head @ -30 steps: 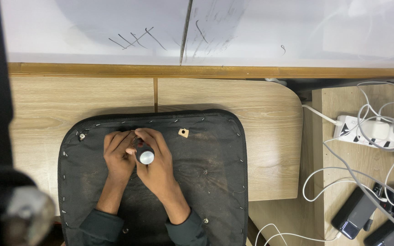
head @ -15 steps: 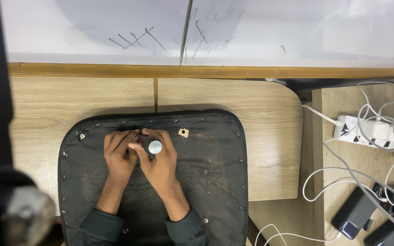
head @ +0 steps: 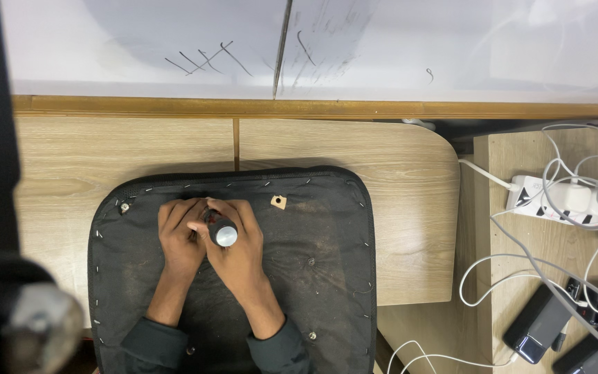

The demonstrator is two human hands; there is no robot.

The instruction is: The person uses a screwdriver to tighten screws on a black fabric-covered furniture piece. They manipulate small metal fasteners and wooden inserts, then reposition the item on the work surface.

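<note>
I see a wooden table (head: 133, 149) carrying a black seat cushion (head: 313, 277) turned underside up, staples along its edge and a small wooden tag (head: 279, 201) near the top, with a white power strip (head: 562, 201) and cables well apart on a side bench. My right hand (head: 237, 246) is wrapped closed around a screwdriver (head: 220, 230), handle cap toward the camera and standing nearly upright on the cushion, seemingly so that I can press straight down. My left hand (head: 180, 235) rests just beside the shaft, fingers curled and touching the fabric, apparently steadying the tip; I cannot tell whether it pinches anything.

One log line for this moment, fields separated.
right hand: grips screwdriver | left hand: beside tip, on seat panel | table: under panel
</note>
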